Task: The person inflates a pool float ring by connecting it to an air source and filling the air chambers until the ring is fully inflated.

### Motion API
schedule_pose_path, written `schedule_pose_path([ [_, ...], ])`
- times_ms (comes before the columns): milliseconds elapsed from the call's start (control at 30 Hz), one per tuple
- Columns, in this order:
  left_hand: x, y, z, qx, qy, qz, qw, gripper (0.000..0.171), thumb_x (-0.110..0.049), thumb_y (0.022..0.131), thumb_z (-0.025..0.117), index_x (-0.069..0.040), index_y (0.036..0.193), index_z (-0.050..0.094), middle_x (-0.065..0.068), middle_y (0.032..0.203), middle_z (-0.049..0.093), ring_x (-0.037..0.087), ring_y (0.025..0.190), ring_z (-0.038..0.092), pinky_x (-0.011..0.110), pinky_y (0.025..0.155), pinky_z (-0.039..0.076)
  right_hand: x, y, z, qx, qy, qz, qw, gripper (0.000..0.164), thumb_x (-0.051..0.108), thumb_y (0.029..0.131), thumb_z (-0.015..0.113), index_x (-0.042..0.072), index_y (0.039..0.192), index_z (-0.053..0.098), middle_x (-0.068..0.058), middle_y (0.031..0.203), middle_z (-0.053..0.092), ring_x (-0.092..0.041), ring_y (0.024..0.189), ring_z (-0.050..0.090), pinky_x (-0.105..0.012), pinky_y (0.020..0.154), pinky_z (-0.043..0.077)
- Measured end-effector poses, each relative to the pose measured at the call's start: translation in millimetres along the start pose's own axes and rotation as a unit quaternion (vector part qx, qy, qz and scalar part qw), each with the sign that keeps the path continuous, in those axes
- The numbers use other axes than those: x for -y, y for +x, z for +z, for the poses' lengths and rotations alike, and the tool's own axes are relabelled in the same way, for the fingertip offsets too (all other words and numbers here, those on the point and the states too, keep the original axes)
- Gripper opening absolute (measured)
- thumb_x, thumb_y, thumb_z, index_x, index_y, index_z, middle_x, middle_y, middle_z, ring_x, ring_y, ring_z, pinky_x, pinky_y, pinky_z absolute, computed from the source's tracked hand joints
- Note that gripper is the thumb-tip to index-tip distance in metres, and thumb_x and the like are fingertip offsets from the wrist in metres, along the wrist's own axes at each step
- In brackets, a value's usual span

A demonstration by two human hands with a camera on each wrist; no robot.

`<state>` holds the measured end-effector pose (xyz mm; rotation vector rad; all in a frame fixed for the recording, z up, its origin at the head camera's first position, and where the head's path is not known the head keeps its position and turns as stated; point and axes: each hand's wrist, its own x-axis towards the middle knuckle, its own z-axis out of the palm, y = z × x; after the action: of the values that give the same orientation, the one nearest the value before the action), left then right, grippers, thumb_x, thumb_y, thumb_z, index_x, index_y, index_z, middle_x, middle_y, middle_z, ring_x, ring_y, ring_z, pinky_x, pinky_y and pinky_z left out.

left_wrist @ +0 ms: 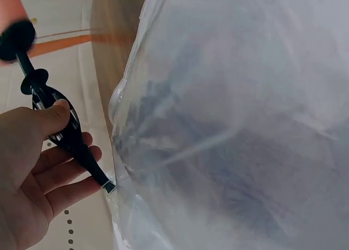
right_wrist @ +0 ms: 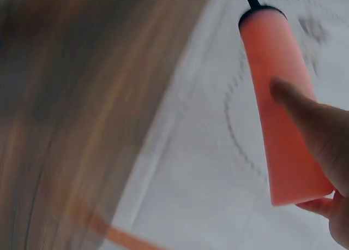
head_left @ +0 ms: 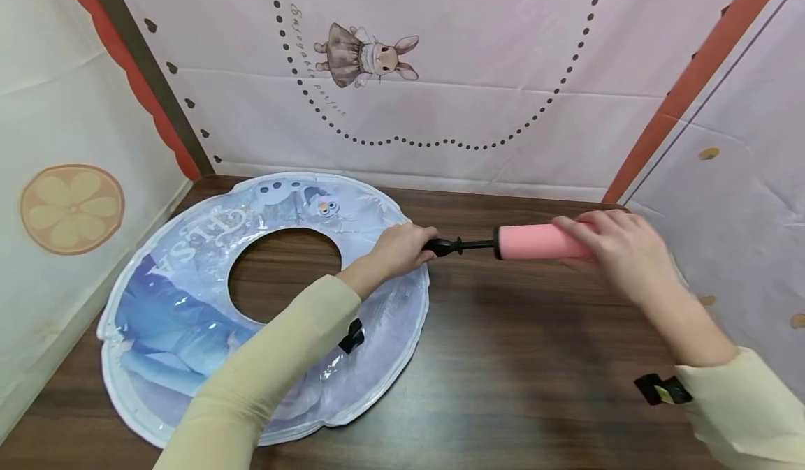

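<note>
A pink hand pump (head_left: 534, 241) with a black nozzle end (left_wrist: 65, 124) is held level between both hands, a short black rod showing out of its barrel. The left hand (head_left: 402, 250) pinches the black end between thumb and fingers. Around the far end of the pink barrel (right_wrist: 281, 108), the right hand (head_left: 622, 253) is curled. Beneath the left hand and arm lies a blue and white swim ring (head_left: 390, 379), printed with a snowman and letters. In the left wrist view the nozzle tip is beside the ring's edge; whether they touch I cannot tell.
A brown wooden table (head_left: 503, 386) carries the ring. Behind it rises a pale cloth wall (head_left: 472, 51) with a rabbit print, and side cloths (head_left: 748, 197) flank the table. A black strap piece (head_left: 663, 390) sits at the right sleeve.
</note>
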<state>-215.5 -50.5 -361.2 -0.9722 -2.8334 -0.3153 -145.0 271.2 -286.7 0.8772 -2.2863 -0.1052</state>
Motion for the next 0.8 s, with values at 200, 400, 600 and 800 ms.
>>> schedule_pose_path([
  [200,-2.6,3.1,0.3,-0.005,0.006,-0.009,0.9999,0.023,-0.027,0.085,0.065,-0.013,0.102,0.062,0.004,0.088,0.068,0.022,0.08,0.064,0.039,0.069,0.049,29.4,22.3,30.1,-0.03,-0.026,-0.007,0.999,0.053,0.02,0.062,0.081,0.016,0.112,0.061,-0.015,0.089,0.061,-0.038,0.08,0.057,-0.05,0.068,0.044],
  [400,-0.1,1.7,1.4,-0.006,-0.002,-0.01,0.9999,0.021,-0.028,0.083,0.067,-0.014,0.097,0.062,0.003,0.083,0.067,0.022,0.076,0.061,0.039,0.065,0.048,36.4,24.4,34.8,-0.026,-0.023,-0.015,0.999,0.056,0.018,0.06,0.083,0.016,0.112,0.061,-0.013,0.089,0.061,-0.036,0.08,0.057,-0.049,0.066,0.044],
  [600,-0.2,2.5,-2.5,0.024,0.002,-0.007,0.9997,0.022,-0.03,0.083,0.067,-0.015,0.099,0.063,0.002,0.083,0.066,0.018,0.073,0.059,0.036,0.065,0.048,13.9,7.7,16.3,0.025,-0.008,-0.019,0.999,0.061,0.014,0.06,0.082,0.016,0.118,0.06,-0.013,0.092,0.063,-0.036,0.084,0.058,-0.049,0.066,0.044],
  [800,-0.5,6.9,-6.2,0.045,-0.002,-0.015,0.9989,0.024,-0.03,0.083,0.067,-0.014,0.101,0.064,0.002,0.086,0.067,0.017,0.075,0.061,0.036,0.068,0.049,-20.1,-10.1,-12.2,0.041,0.004,0.015,0.999,0.052,0.055,0.084,0.056,0.015,0.117,0.06,-0.016,0.092,0.062,-0.039,0.083,0.056,-0.052,0.071,0.043],
])
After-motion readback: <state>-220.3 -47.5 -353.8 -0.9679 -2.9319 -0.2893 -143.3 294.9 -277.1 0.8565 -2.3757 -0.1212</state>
